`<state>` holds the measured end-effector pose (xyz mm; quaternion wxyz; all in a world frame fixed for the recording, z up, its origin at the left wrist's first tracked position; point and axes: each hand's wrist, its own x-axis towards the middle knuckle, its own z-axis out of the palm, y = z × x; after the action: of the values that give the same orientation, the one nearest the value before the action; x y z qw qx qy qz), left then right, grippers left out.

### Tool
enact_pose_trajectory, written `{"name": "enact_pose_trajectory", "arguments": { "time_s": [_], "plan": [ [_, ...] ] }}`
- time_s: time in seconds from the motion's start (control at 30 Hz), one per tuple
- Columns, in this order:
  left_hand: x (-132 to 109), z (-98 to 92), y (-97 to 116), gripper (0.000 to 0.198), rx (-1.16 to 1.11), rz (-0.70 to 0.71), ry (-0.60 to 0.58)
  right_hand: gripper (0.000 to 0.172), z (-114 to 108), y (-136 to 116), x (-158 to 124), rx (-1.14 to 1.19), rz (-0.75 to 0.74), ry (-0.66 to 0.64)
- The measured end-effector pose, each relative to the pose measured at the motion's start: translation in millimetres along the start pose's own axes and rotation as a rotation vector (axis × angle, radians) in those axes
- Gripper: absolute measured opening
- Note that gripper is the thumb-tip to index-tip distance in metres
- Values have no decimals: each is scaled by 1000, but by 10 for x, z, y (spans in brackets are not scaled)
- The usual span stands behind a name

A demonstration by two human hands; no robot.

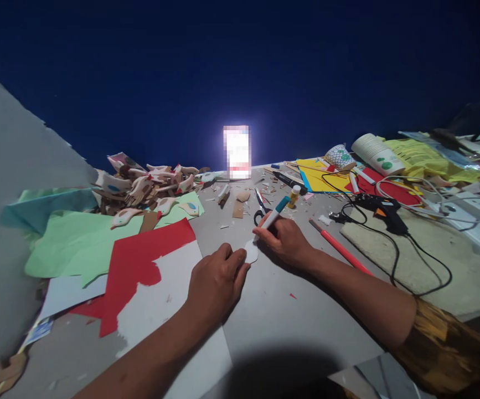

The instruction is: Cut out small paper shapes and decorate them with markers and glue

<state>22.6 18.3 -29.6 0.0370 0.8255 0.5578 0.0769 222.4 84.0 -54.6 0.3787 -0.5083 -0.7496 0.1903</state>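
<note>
My right hand is closed round a white marker with a teal cap, its tip down on a small white paper cut-out. My left hand rests on the grey table with its fingers curled, pressing the near edge of that cut-out. Black-handled scissors lie just beyond the marker. A white sheet and a torn red sheet lie to the left of my left hand.
A pile of cardboard bird shapes sits on green paper at the back left. A black glue gun with cables, a red stick, yellow and red paper, paper cups and a small yellow bottle crowd the right. A bright screen glows at the far edge.
</note>
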Motion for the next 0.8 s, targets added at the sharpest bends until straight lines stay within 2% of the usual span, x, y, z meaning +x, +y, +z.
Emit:
{"name": "enact_pose_trajectory", "arguments": {
  "time_s": [0.17, 0.33, 0.53, 0.8],
  "plan": [
    [4, -5, 7, 26, 20, 1, -14, 25, -76, -11, 8, 2, -139, -138],
    [11, -1, 9, 26, 12, -1, -14, 29, -110, -37, 29, 35, -96, -33],
    [0, -10, 17, 24, 17, 4, -12, 29, -61, -42, 13, -44, -137, -142],
    [7, -10, 16, 25, 10, 8, -8, 29, -58, -41, 18, -114, -120, -154]
  ]
}}
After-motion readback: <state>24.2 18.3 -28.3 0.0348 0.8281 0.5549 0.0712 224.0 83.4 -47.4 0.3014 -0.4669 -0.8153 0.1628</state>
